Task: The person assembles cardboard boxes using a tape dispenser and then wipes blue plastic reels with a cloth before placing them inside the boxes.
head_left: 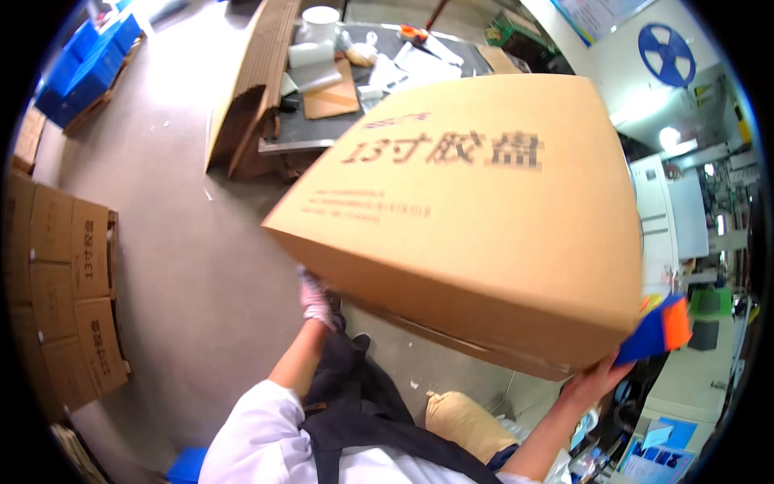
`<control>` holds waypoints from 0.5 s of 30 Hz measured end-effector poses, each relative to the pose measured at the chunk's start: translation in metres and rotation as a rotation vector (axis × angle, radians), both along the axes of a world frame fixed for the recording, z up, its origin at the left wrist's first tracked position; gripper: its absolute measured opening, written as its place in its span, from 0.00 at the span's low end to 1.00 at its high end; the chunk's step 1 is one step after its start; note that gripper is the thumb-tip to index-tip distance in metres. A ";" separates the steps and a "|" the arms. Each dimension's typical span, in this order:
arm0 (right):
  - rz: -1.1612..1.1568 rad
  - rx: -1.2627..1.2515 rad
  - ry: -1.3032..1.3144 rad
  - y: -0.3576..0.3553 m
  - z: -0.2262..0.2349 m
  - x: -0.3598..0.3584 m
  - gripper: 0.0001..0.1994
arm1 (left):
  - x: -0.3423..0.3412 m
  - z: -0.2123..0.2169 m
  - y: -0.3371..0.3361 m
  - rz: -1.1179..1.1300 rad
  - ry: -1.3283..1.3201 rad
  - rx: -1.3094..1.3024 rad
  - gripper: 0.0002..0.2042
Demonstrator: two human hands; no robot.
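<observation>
A large cardboard box [468,210] with dark printing on its broad face fills the middle of the head view. It is held up off the floor, tilted, its right end nearer to me. My left hand [316,302], in a pale pinkish glove, grips it under the left lower edge; the fingertips are partly hidden by the box. At the right lower corner my right hand [595,382] supports the box, with most of its fingers hidden beneath and behind it.
Beyond the box stands a dark worktable [310,137] with papers and rolls. Flattened cardboard sheets [258,73] lean at its left side. Stacked cartons [68,282] line the left, blue bins [93,64] the far left. A stuffed tan sack [468,423] lies by my right leg.
</observation>
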State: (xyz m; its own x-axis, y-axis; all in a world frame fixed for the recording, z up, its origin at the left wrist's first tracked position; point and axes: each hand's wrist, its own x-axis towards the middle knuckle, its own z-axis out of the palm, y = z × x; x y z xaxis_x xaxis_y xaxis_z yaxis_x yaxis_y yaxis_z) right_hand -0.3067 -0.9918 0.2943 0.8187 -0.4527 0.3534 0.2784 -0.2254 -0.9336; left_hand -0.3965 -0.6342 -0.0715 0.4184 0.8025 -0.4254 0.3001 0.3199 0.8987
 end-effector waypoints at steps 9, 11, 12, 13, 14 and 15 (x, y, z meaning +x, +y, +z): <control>-0.255 0.272 0.654 0.016 -0.147 -0.161 0.26 | -0.074 0.039 0.070 -0.304 0.433 0.218 0.29; -0.205 0.327 0.805 0.041 -0.175 -0.185 0.27 | -0.102 0.036 0.119 -0.154 0.619 0.038 0.27; -0.156 0.355 0.902 0.051 -0.195 -0.195 0.28 | -0.123 0.022 0.148 -0.118 0.684 0.062 0.27; -0.114 0.381 0.996 0.069 -0.207 -0.198 0.28 | -0.137 0.008 0.173 -0.090 0.748 0.083 0.26; -0.013 0.296 1.037 0.103 -0.200 -0.188 0.28 | -0.147 0.011 0.196 -0.122 0.751 0.011 0.26; 0.151 0.088 0.991 0.110 -0.235 -0.185 0.28 | -0.155 0.021 0.220 -0.161 0.753 -0.059 0.27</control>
State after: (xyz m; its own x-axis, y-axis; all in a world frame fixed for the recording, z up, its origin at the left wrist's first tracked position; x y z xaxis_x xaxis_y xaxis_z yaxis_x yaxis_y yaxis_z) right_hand -0.4918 -0.8819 0.0598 0.7765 -0.3118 -0.5476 -0.6127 -0.1707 -0.7717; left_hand -0.5514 -0.4139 -0.0507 0.1093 0.7234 -0.6817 0.8706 0.2612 0.4168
